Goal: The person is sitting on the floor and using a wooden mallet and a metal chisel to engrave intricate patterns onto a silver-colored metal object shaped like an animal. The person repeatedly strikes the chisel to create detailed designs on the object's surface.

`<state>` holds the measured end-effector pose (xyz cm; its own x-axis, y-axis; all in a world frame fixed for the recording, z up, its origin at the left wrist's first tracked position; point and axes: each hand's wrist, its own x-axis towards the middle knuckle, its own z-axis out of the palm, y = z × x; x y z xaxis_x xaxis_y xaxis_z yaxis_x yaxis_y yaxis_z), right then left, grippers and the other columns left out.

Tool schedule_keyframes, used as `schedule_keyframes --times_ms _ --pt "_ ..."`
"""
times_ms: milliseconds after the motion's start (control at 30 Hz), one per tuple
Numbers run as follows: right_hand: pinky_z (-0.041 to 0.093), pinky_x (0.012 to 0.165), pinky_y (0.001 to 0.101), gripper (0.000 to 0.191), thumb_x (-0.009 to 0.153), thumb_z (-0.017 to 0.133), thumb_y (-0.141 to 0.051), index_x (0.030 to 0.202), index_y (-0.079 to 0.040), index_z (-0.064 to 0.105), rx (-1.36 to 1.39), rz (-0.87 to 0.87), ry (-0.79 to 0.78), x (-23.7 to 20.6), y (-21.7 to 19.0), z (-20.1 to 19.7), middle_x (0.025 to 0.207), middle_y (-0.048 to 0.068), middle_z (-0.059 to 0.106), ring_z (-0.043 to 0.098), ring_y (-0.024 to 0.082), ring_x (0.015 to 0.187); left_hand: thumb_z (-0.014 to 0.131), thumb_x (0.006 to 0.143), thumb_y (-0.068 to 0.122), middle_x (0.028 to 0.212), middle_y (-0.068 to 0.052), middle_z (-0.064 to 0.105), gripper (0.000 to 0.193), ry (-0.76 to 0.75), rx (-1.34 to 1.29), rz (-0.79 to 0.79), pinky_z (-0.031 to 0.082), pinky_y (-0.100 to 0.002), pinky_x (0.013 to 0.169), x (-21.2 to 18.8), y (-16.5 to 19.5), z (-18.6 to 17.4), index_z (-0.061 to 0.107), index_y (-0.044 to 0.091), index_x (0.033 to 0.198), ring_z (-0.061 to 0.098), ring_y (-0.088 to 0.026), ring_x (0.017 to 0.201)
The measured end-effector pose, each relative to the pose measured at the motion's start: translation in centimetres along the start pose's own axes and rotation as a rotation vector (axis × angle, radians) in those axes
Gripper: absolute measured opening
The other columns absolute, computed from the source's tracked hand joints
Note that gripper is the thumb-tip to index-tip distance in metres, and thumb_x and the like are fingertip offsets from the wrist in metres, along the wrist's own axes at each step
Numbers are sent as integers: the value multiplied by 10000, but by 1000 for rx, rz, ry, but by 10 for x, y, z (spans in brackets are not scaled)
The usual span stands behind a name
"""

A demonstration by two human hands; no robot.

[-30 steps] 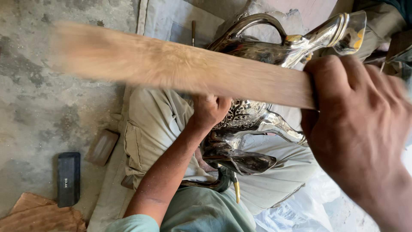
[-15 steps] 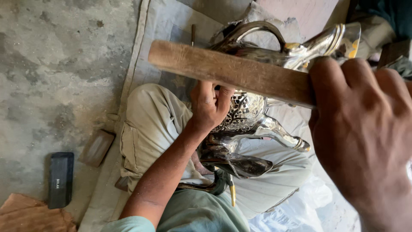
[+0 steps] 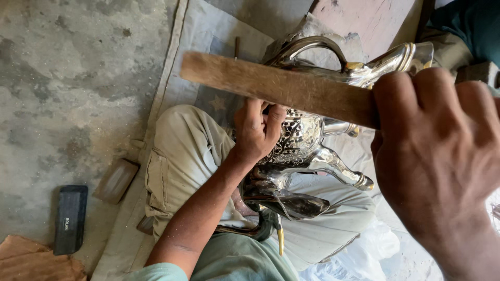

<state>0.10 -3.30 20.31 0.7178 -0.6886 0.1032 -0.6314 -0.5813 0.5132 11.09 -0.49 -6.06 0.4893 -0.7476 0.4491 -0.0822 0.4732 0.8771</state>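
Right grip [image 3: 442,161] clenching flat rough wooden stick [image 3: 276,86], embossed shiny silver teapot [image 3: 299,138]

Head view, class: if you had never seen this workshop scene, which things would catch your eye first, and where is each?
First comes the right hand, large at the right edge, gripping a flat wooden stick that runs across the upper middle. Below it in the centre gleams an ornate silver teapot with an arched handle and spout, resting on the person's lap and steadied by the left hand. On the concrete floor at lower left lies a black rectangular block.
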Motion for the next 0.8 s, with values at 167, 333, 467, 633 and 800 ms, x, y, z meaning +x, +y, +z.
schedule_keyframes --times_ms 167,333,467,633,800 --pt "485 713 348 139 1007 764 -183 1018 -99 654 -21 0 -50 -15 13 22 898 36 663 570 153 732 534 1149 198 966 -105 686 220 38 -81 88 550 -212 474 8 7 3 536 -12 1214 682 -124 696" --pt "436 659 325 119 1039 696 -170 1035 -74 626 209 11 56 -5 13 22 896 76 638 556 178 730 528 1121 188 932 -101 707 225 25 -50 7 506 -202 439 8 11 2 537 -28 1182 661 -105 671" --pt "482 661 331 172 1016 713 -232 957 -109 608 16 -36 8 3 8 11 858 50 652 566 146 670 550 1092 187 806 -79 665 214 29 -10 -49 532 -221 462 12 10 2 548 -16 1162 632 -108 621" --pt "444 706 331 101 978 682 -61 1053 -49 616 103 2 4 13 4 2 934 82 648 552 175 714 546 1130 171 995 -134 671 176 54 -108 -15 643 -258 667 10 15 1 490 8 1165 739 -182 905" --pt "468 675 337 150 1030 733 -205 1035 -79 652 -74 -55 19 11 7 1 915 84 664 578 178 695 520 1136 171 1032 -134 689 180 18 -133 -19 670 -271 762 11 19 0 502 4 1200 753 -186 952"
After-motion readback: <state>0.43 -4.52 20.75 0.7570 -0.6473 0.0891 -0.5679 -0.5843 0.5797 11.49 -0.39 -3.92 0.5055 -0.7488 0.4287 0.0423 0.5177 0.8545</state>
